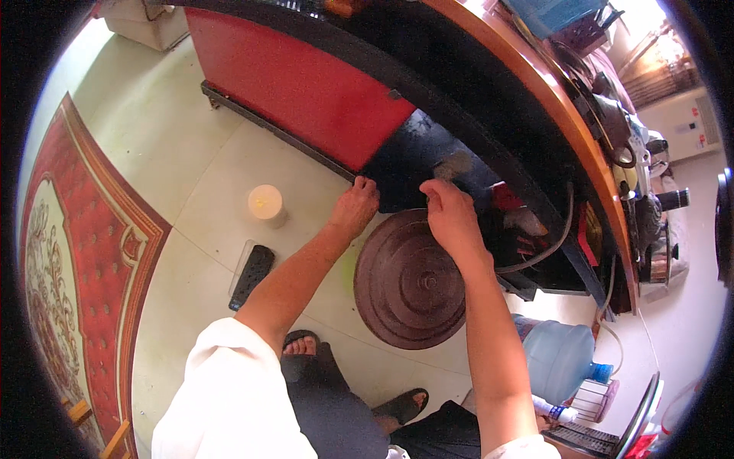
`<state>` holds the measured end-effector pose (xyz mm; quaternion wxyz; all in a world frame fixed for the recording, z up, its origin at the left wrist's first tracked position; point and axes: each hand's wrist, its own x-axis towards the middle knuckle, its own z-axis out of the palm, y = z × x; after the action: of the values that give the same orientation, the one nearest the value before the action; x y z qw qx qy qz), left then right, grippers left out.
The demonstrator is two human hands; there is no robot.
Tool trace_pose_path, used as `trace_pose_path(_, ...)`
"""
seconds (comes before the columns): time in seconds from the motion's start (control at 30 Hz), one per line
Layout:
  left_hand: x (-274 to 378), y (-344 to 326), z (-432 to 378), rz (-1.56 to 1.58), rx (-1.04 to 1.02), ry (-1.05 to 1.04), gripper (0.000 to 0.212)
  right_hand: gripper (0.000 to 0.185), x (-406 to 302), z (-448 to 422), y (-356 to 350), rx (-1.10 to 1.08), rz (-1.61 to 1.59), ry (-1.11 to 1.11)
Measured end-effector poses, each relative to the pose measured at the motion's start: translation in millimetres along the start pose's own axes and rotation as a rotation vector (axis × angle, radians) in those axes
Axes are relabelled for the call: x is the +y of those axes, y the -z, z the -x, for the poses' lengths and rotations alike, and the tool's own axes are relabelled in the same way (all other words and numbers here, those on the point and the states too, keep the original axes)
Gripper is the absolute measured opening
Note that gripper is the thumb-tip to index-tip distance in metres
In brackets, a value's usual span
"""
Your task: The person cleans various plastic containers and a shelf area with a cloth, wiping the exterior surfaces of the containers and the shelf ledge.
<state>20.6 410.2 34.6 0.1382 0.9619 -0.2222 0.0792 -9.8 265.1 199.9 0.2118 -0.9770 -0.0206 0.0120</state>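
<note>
My left hand (pixel 356 207), its fingers curled, is at the lower corner of a red panel (pixel 304 86) of a dark cabinet, beside a dark glossy panel (pixel 395 178). My right hand (pixel 450 212) is raised by the dark panel, thumb against the bent fingers; whether either hand pinches something thin I cannot tell. Below and between the hands stands a round brown ridged lid or stool top (pixel 413 281), partly hidden by my right arm. A pale cup-like container (pixel 265 202) stands on the tiled floor to the left, near a black phone-like object (pixel 252 276).
A red patterned rug (pixel 103 229) lies at left. The wooden tabletop edge (pixel 573 109) curves overhead at right, with a teapot (pixel 616 129) and other ware on it. A hose (pixel 559 246) hangs beneath. A blue water jug (pixel 556 356) lies at lower right.
</note>
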Motion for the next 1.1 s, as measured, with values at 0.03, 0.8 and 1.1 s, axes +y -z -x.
trace_pose_path(0.03, -4, 9, 6, 0.221, -0.115, 0.062, 0.025, 0.02, -7, 10, 2, 0.069, -0.088, 0.075)
trace_pose_path(0.8, -3, -21, 68, 0.767, 0.157, 0.399, 0.028, 0.023, -83, 162, -53, 0.108, -0.728, 0.163)
trace_pose_path(1.1, -4, 107, 194, 1.065, 0.257, 0.595, 0.027, 0.032, -83, 165, -57, -0.169, -0.631, 0.356)
